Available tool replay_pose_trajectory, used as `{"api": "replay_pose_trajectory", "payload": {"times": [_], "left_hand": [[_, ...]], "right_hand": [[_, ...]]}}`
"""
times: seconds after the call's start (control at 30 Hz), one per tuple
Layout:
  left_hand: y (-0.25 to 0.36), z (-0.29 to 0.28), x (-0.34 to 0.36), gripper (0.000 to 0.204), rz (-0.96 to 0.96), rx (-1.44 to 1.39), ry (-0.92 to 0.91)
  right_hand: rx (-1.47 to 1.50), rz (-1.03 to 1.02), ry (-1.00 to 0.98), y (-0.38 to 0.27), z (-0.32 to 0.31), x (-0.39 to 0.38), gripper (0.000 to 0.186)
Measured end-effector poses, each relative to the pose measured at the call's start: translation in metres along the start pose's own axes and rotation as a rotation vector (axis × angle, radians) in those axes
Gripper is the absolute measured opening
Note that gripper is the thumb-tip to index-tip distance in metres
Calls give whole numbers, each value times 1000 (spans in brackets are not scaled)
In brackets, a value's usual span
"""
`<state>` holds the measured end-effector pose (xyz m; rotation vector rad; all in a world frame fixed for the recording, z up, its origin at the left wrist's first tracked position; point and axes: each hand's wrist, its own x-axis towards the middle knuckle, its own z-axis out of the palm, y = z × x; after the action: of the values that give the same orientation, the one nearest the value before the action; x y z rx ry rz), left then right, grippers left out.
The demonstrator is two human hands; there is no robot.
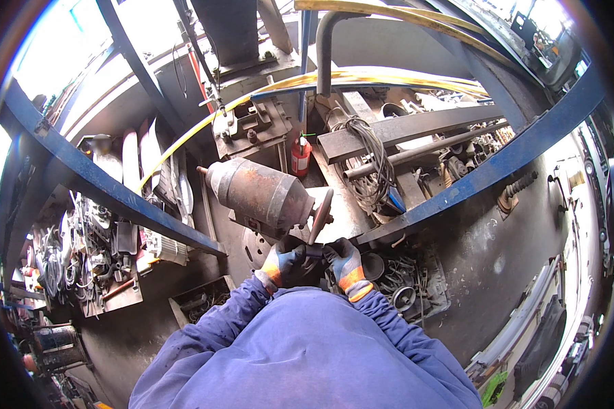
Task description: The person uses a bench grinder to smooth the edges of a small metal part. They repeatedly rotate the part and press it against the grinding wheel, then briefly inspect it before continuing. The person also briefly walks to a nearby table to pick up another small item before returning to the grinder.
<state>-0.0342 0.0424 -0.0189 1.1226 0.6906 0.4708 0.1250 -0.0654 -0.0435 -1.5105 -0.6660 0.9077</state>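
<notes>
Both my hands wear grey gloves with orange and yellow cuffs. My left hand (pixel 284 262) and my right hand (pixel 345 262) are closed on opposite ends of a short dark piece (pixel 313 251), apparently cylindrical; its exact kind cannot be made out. The piece is held level, just below the lower edge of an upright grinding wheel (pixel 322 215). Whether it touches the wheel, I cannot tell. The wheel sits on the shaft of a rusty, barrel-shaped electric motor (pixel 260 194), ahead and slightly left of my hands. My gloves partly hide the fingertips.
Blue steel beams (pixel 450 198) slope past on both sides. A box of metal parts (pixel 416 290) is close by my right forearm, and another bin (pixel 201 300) by my left. Behind the motor are a red bottle (pixel 300 157), coiled cable (pixel 372 167) and a yellow hose (pixel 184 140).
</notes>
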Motion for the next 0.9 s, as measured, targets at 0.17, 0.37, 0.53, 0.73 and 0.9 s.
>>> {"api": "replay_pose_trajectory", "payload": {"times": [0.17,0.37,0.53,0.73,0.9], "left_hand": [[-2,2,2,27,-26,7,7],[-2,3,1,27,-36,-51,28],[6,-1,-2,28,37,38,-35],[-2,-11,-3,28,-50,26,45],[8,-12,-9,34,-130,-40,68]], "right_hand": [[34,20,26,7,-1,2,14],[73,18,8,6,0,3,13],[25,-6,1,2,4,4,9],[22,20,-32,4,9,5,9],[20,89,-50,1,14,6,12]]}}
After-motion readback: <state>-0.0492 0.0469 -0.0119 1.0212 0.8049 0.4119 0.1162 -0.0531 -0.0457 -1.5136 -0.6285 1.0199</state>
